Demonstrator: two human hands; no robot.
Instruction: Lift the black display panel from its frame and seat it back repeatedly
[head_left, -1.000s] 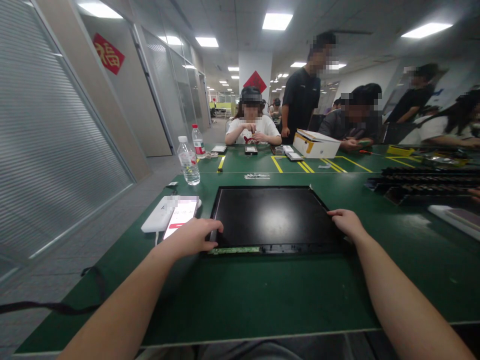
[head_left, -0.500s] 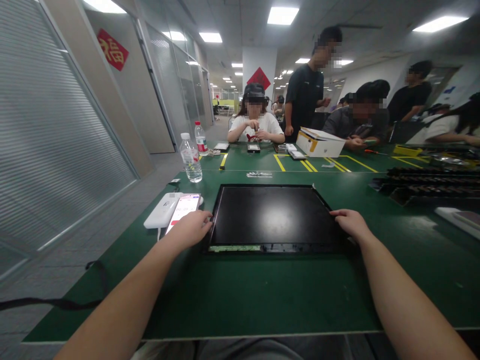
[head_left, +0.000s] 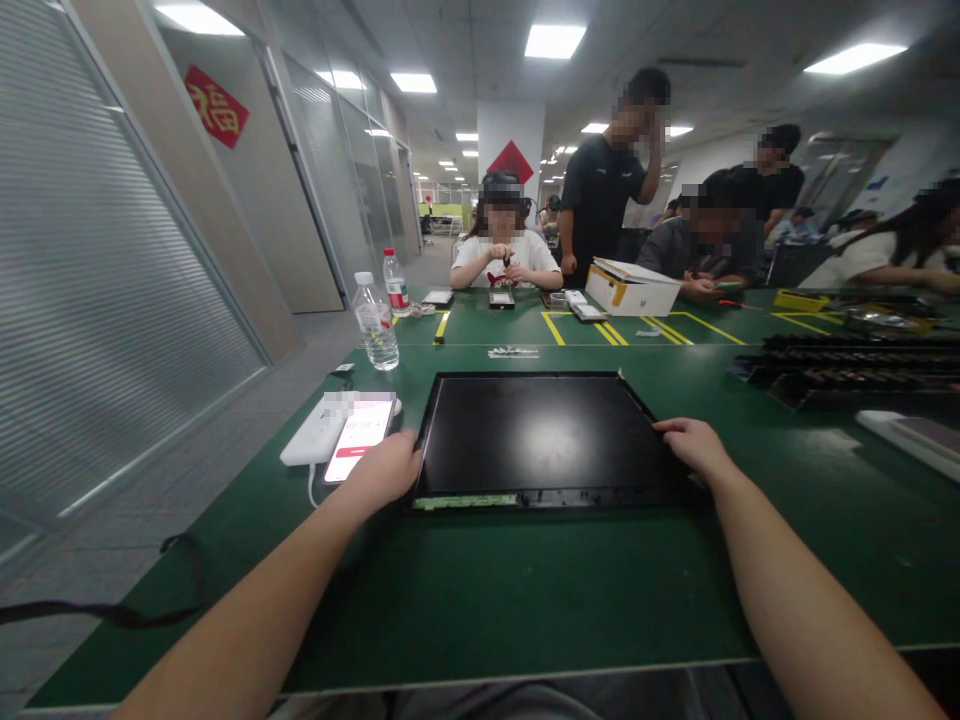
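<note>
A black flat display panel [head_left: 544, 435] in a thin dark frame lies on the green table in front of me. Along its near edge runs a strip, with a green circuit board [head_left: 465, 501] at the left part. My left hand [head_left: 386, 468] grips the panel's left edge, fingers closed and partly hidden against the side. At the right edge, my right hand [head_left: 694, 445] holds the frame, its index finger along the top and the other fingers curled under. Close to my left hand lies a lit phone [head_left: 360, 437] beside a white box-like device [head_left: 307, 435].
Two water bottles [head_left: 375, 325] stand at the back left. Dark metal strips [head_left: 840, 370] are stacked at the right, near a white device [head_left: 900, 440]. Across the table sit co-workers, with a white box [head_left: 634, 288] between them. A black strap [head_left: 112, 610] hangs at the left edge.
My left hand has shifted slightly down the panel's left edge, with its fingers more closed, uncovering more of the phone. A standing person across the table has raised a hand to their head.
</note>
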